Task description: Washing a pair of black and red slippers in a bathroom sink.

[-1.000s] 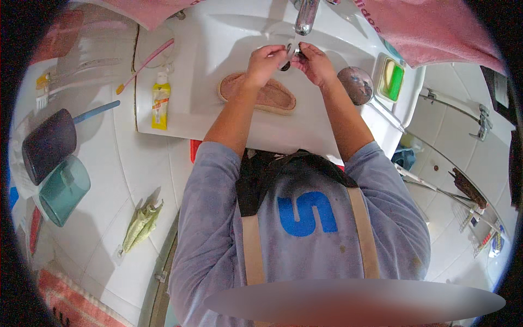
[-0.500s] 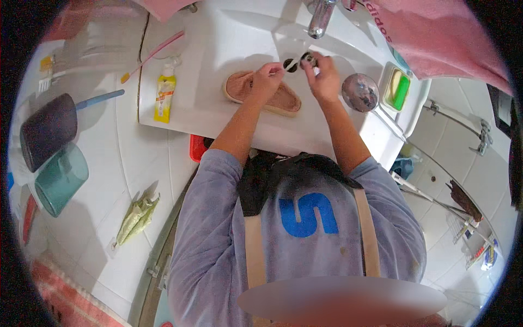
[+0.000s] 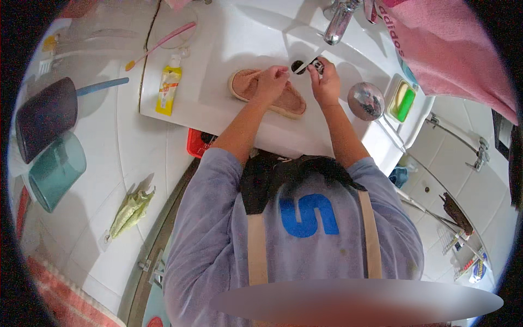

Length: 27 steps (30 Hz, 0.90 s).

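Note:
My left hand point(image 3: 271, 84) is closed in a pinch above a pinkish-brown slipper point(image 3: 291, 102) with a pale sole edge, which lies in the white sink point(image 3: 218, 117). Whatever its fingertips hold is too small to make out. Closed round a small black-and-white object point(image 3: 316, 66), my right hand point(image 3: 327, 84) is just right of the dark drain hole point(image 3: 297, 66). The object's kind does not show. Between the metal faucet point(image 3: 339, 27) and the drain runs a thin white streak; whether it is water or a stick, I cannot tell.
Right of my hand are a round metallic bowl-like thing point(image 3: 366, 101) and a soap dish with green soap point(image 3: 403, 104). At left lie a yellow tube point(image 3: 168, 90) and a pink toothbrush point(image 3: 169, 41). A pink towel point(image 3: 436, 49) hangs at the upper right.
The whole view has shifted slightly, moving the sink and faucet rightward in the picture. My right hand has turned the black-and-white object a little. My left hand stays over the slipper.

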Each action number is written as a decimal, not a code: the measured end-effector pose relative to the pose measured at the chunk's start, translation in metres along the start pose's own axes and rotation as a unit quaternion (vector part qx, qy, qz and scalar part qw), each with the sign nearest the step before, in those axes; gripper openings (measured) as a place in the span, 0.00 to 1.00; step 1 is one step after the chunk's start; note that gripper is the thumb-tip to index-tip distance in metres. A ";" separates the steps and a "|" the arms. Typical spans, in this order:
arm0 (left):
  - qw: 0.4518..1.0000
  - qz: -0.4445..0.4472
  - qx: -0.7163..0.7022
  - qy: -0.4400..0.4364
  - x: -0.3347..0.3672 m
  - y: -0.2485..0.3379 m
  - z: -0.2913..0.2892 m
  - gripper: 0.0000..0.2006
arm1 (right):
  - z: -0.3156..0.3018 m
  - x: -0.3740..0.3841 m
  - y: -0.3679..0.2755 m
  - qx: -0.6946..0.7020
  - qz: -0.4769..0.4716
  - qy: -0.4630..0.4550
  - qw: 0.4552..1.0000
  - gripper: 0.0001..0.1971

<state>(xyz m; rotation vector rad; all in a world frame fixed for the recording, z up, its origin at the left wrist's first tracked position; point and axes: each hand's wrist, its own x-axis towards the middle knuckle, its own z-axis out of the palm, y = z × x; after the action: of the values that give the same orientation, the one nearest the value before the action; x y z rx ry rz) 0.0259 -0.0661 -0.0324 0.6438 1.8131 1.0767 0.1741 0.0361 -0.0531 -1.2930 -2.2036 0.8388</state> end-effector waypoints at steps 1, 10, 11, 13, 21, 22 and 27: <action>1.000 0.015 -0.011 0.008 0.002 0.004 0.000 0.13 | 0.004 0.003 0.004 -0.092 -0.006 -0.098 0.991 0.18; 0.995 -0.053 -0.080 -0.025 0.001 0.009 0.006 0.13 | -0.001 0.004 0.011 -0.100 0.036 -0.153 0.982 0.19; 0.995 -0.054 -0.081 -0.021 0.001 0.006 0.005 0.13 | -0.012 0.002 -0.013 -0.002 0.098 -0.124 0.987 0.19; 0.985 -0.044 -0.161 -0.047 0.006 0.009 0.009 0.12 | -0.023 0.006 -0.034 0.083 0.089 -0.115 0.986 0.19; 0.939 -0.110 -0.312 -0.095 0.006 0.042 0.008 0.08 | -0.028 0.005 -0.032 0.147 0.032 -0.118 0.982 0.21; 0.938 -0.120 -0.310 -0.094 0.003 0.045 0.007 0.08 | -0.030 0.005 -0.032 0.147 0.037 -0.133 0.980 0.21; 0.988 -0.020 -0.121 -0.098 0.005 0.039 0.004 0.09 | -0.031 -0.003 -0.033 0.110 -0.021 -0.131 0.985 0.21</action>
<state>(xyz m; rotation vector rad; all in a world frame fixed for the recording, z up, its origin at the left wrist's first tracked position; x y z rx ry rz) 0.0269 -0.0420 -0.0015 0.5440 1.4942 1.1426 0.1746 0.0296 -0.0081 -1.0771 -2.2460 1.2593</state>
